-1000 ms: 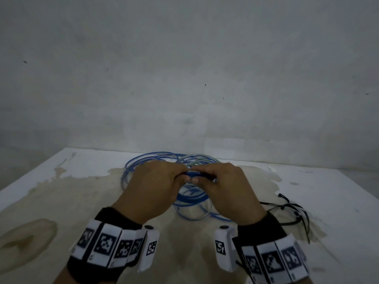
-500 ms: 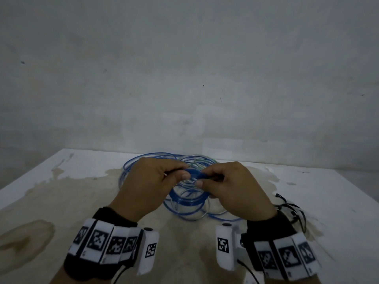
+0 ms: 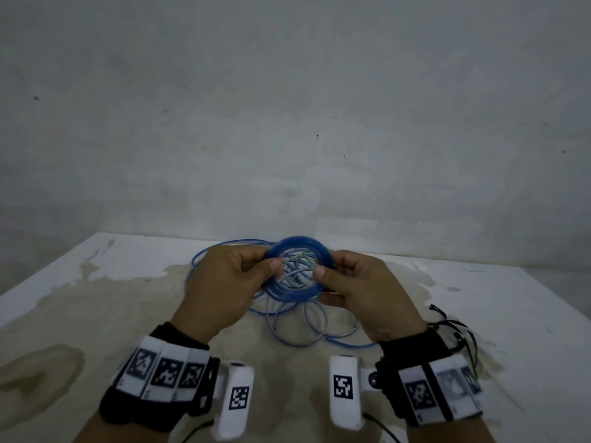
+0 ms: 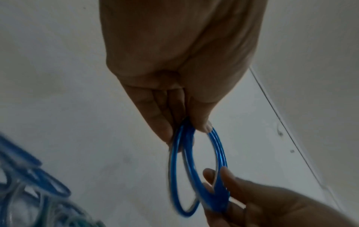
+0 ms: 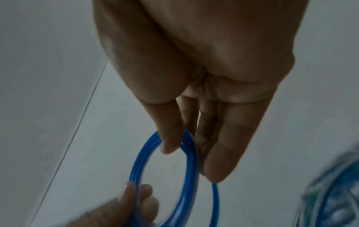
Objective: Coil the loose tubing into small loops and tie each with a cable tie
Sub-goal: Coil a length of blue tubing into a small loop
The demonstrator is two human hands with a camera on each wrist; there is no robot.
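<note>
Blue tubing coil (image 3: 300,247), pinched between left hand (image 3: 224,282), right hand (image 3: 367,292)

Dim, flat light is washing everything grey-blue, with no hard shadows showing; the wrist views are smearing at their lower corners, and wide-angle distortion is bending edges.

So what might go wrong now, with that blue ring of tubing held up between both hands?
The blue coil is only pinched at its two sides by the left hand and right hand, with no tie on it yet; easing either pinch could let the turns spring apart. The cable ties lie on the table beside the right wrist, so fetching one likely means freeing a hand. The loose tubing below trails off the coil and may snag.
</note>
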